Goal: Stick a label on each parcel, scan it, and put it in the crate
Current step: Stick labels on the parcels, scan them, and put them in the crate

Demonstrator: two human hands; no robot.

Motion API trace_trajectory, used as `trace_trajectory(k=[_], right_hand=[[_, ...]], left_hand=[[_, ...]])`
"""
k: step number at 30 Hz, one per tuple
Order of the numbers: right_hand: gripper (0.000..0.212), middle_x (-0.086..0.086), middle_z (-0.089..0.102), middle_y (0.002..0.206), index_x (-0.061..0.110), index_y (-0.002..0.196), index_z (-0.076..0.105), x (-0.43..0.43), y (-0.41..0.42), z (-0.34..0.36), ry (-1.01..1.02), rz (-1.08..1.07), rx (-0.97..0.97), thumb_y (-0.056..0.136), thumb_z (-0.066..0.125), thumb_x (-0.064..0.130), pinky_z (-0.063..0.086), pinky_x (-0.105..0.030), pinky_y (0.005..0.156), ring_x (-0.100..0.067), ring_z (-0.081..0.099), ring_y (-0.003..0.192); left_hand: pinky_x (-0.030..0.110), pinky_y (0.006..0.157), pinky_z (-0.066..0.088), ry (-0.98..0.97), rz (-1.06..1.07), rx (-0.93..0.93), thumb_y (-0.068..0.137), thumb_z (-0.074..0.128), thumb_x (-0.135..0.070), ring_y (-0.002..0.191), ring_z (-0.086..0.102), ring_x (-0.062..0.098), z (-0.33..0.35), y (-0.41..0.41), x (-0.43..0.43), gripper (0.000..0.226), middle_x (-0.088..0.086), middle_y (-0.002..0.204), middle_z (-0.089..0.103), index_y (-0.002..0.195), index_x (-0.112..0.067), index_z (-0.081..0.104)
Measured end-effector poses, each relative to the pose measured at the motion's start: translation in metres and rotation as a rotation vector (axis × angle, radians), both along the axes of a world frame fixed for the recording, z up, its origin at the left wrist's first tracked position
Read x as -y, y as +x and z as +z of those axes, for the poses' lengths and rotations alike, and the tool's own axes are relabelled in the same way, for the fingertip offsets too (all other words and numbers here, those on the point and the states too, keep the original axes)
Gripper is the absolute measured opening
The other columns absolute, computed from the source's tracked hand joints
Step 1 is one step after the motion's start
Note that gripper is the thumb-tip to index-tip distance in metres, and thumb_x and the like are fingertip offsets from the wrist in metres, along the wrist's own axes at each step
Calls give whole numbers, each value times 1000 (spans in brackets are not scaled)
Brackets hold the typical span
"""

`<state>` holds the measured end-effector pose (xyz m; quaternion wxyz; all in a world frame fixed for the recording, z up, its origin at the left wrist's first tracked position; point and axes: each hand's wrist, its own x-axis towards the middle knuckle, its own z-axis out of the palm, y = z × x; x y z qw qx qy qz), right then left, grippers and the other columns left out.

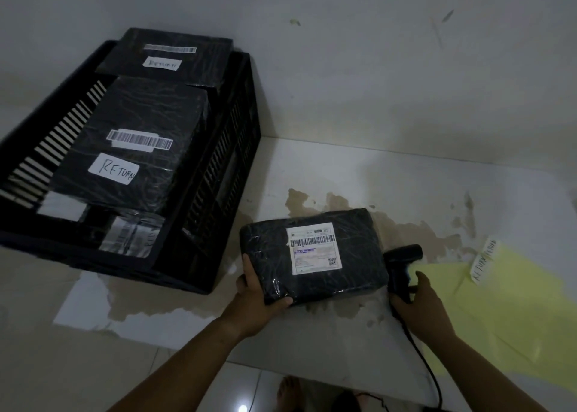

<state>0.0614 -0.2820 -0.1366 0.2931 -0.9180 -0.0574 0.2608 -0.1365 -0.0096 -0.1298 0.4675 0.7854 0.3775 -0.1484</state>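
Note:
A black wrapped parcel (315, 257) with a white shipping label (313, 247) lies on the white board (359, 174). My left hand (256, 293) grips its near left corner. My right hand (416, 299) holds a black barcode scanner (401, 265) just right of the parcel, its cable trailing toward me. At the left stands a black slatted crate (224, 149) holding several black parcels; two of them (131, 143) (167, 57) show barcodes and "RETURN" labels.
A yellow backing sheet (505, 311) lies at the right with a white "RETURN" label (484, 262) on its upper edge. The board is stained brown around the parcel. A wall rises behind. A bare foot (288, 393) shows at the bottom.

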Motion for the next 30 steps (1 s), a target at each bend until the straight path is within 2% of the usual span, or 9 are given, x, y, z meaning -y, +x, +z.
trace_trajectory(k=[7,10,13,18,20,22,24,26,30], right_hand=[[87,-23,65,112,0,147,26,-7,6,-14,-50,12,9,81,78,20,52,-42,74,-35,65,91],[80,-20,66,105,2,145,31,-3,6,-13,-50,19,19,82,77,21,48,-35,67,-27,60,77],[72,-19,66,108,2,142,35,3,4,-13,-48,27,19,84,75,19,44,-31,65,-26,58,77],[66,-20,64,115,6,143,37,1,-6,0,52,-104,-20,88,70,20,44,-33,66,-25,56,79],[60,-12,63,104,12,144,37,3,-14,14,119,-193,-42,92,65,24,47,-36,65,-26,61,78],[41,-11,62,91,15,133,46,4,-25,33,158,-226,-54,96,59,27,49,-44,65,-32,61,74],[27,-18,59,79,8,109,56,3,-40,56,234,-257,-73,99,55,33,48,-49,61,-31,54,62],[38,-17,55,67,0,93,56,-4,-59,78,357,-305,-129,99,53,38,42,-44,54,-26,47,55],[45,-13,52,59,3,91,61,-36,-101,118,556,-264,-211,94,48,46,33,-34,48,-24,42,51]], left_hand=[[31,115,32,-10,-17,-42,83,75,-55,147,34,33,-1,1,-3,135,16,165,-7,125,-39,-52],[29,113,33,-18,-26,-53,84,75,-55,146,34,32,-1,3,-5,137,16,166,-8,129,-37,-53],[29,114,32,-26,-30,-70,84,75,-56,147,33,32,0,4,-5,139,17,165,-9,134,-32,-53],[31,115,32,-28,-33,-75,84,73,-57,147,33,34,2,3,-4,135,17,165,-9,125,-37,-54],[31,114,32,-33,-27,-72,84,74,-57,146,34,34,2,3,-4,137,17,165,-8,129,-35,-54],[31,115,32,-35,-13,-55,83,75,-57,146,34,35,2,2,-4,139,17,165,-7,135,-34,-52],[33,116,32,-38,-3,-36,82,76,-57,147,32,36,1,1,-3,139,16,165,-6,134,-36,-52],[35,116,32,-43,7,-28,81,77,-57,147,31,36,1,0,-2,140,16,165,-5,137,-35,-50],[35,116,33,-49,21,-24,81,77,-57,147,31,37,0,-1,-2,140,15,165,-5,143,-33,-47]])
